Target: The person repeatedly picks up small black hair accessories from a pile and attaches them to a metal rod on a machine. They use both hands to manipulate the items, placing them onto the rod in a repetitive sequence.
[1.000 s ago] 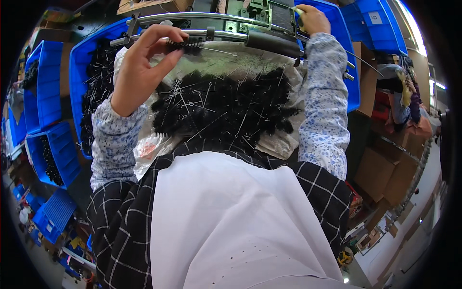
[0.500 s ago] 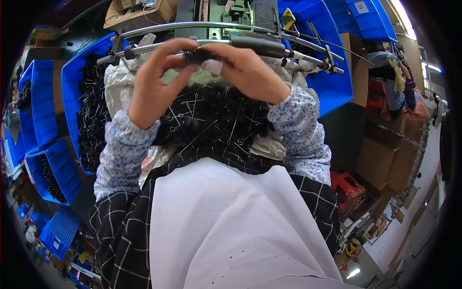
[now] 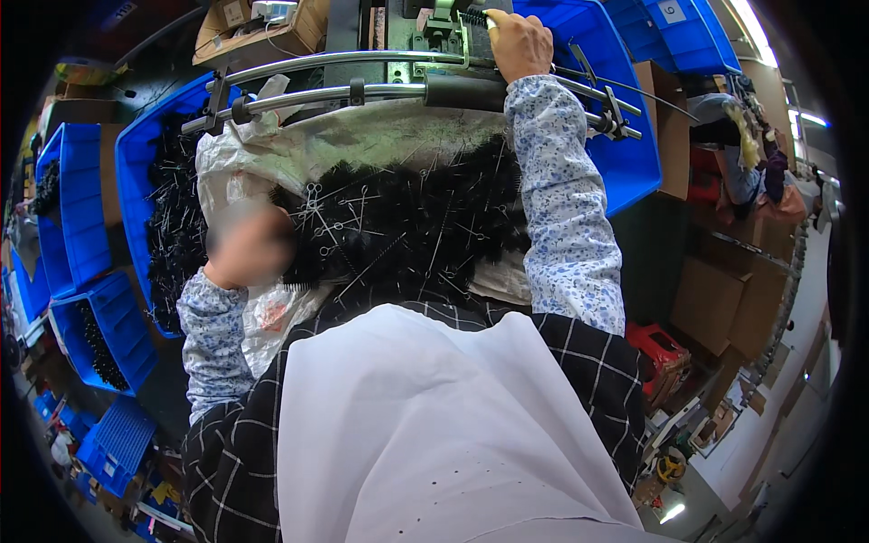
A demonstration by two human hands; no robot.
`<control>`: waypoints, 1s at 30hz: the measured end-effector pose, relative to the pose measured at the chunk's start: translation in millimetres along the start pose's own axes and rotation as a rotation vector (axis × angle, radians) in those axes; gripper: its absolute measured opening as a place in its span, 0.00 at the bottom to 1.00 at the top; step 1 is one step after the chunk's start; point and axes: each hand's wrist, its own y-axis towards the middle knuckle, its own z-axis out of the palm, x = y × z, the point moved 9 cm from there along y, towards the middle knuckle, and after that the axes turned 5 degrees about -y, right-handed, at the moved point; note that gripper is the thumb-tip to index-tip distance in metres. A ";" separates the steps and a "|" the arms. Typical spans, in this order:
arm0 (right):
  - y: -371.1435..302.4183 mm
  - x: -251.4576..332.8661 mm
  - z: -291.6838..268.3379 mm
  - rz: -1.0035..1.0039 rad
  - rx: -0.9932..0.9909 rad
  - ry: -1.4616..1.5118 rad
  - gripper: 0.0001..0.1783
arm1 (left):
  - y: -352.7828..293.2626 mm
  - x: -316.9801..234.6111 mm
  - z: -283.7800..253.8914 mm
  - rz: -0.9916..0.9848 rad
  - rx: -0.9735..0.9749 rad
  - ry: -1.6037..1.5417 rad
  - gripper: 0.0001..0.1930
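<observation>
At the machine (image 3: 441, 32) beyond the rails, my right hand (image 3: 523, 45) is closed, pinching a small black-bristled wire brush (image 3: 472, 16) at its fingertips. A pale wrap shows on one finger. My left hand (image 3: 249, 244) is over the left edge of a heap of wire brushes (image 3: 407, 217); it is blurred, so its fingers and anything in them cannot be made out. The heap is black bristles with thin silvery wire stems, several ending in loops, and it lies on whitish plastic sheeting (image 3: 353, 131) in front of me.
Two curved metal rails (image 3: 380, 90) cross between me and the machine. Left stands a blue bin (image 3: 134, 154) full of brushes, with smaller blue bins (image 3: 77, 199) beyond. Another blue bin (image 3: 634, 163) and cardboard boxes (image 3: 711, 303) are at right. A person (image 3: 742, 145) is farther right.
My hands were together above the heap, fingers around a dark bristled piece. The right has moved forward and right to the machine; the left has dropped back to the heap's left edge.
</observation>
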 end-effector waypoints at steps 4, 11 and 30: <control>-0.1 7.3 -14.1 0.022 -0.055 0.081 0.08 | -2.5 7.7 6.1 -0.089 0.112 -0.104 0.24; 0.6 9.6 -16.7 0.026 -0.065 0.111 0.08 | -15.7 -6.5 -29.2 -0.058 -0.160 -0.340 0.19; -12.1 -18.8 22.9 0.136 0.059 0.006 0.21 | -27.5 -88.7 -112.0 0.355 -0.560 -0.435 0.19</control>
